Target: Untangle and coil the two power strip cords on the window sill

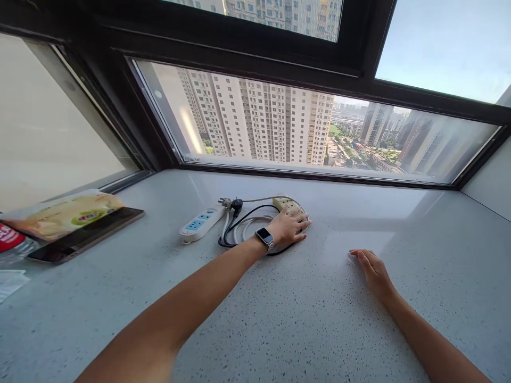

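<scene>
My left hand [288,226], a watch [265,237] on its wrist, reaches over a tangle of cords with its fingers spread. Under those fingers lies a yellowish power strip [282,202], partly covered by the hand. Black cable [228,238] and white cable loop around beneath the wrist. A black plug [237,205] rests on the coil's far left side, beside another pronged plug. Left of the coil is a white power strip [203,224] with blue socket faces. My right hand [373,270] rests on the counter to the right, apart from the cords, its fingers extended and holding nothing.
A speckled pale counter [319,319] runs up to a dark window frame [279,173]. At the left are a yellow tissue pack [67,213], a dark flat tablet-like slab [88,236], a bottle with a red label [10,238] and some white paper [11,282].
</scene>
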Demonstrator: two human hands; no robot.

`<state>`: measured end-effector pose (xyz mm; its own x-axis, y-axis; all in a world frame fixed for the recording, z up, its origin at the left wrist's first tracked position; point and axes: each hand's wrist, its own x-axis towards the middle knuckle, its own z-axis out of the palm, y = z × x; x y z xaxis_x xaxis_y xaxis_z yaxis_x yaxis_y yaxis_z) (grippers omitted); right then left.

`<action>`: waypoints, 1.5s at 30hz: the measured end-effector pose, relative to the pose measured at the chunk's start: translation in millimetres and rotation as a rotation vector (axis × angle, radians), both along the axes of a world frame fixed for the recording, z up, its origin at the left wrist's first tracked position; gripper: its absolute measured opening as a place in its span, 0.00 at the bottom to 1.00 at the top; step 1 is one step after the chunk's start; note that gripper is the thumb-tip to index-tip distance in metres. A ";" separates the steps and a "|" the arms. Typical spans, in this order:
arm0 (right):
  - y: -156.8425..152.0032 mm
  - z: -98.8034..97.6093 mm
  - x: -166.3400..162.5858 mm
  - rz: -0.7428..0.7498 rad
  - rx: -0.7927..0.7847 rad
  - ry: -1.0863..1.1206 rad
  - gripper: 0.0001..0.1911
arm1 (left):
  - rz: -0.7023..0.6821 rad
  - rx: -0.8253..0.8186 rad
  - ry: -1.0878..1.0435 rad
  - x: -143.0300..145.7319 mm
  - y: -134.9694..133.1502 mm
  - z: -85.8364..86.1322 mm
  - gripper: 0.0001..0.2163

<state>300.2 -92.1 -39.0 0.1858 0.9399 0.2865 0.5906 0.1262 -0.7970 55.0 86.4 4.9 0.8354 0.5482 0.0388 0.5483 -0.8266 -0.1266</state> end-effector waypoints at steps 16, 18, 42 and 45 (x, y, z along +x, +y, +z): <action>4.3 3.2 -2.1 -0.077 0.027 0.048 0.25 | 0.288 0.185 -0.265 -22.3 -47.2 7.5 0.12; 4.1 5.7 -2.2 -0.120 0.056 0.100 0.23 | 0.236 0.088 -0.343 -18.0 -83.1 -4.3 0.14; 15.1 16.3 -116.3 0.558 -0.264 1.279 0.30 | -0.296 -0.180 -0.428 8.3 -165.5 -31.9 0.21; 4.4 18.7 -116.0 0.779 -0.372 1.148 0.28 | -0.344 -0.208 -0.400 14.7 -172.4 -30.9 0.19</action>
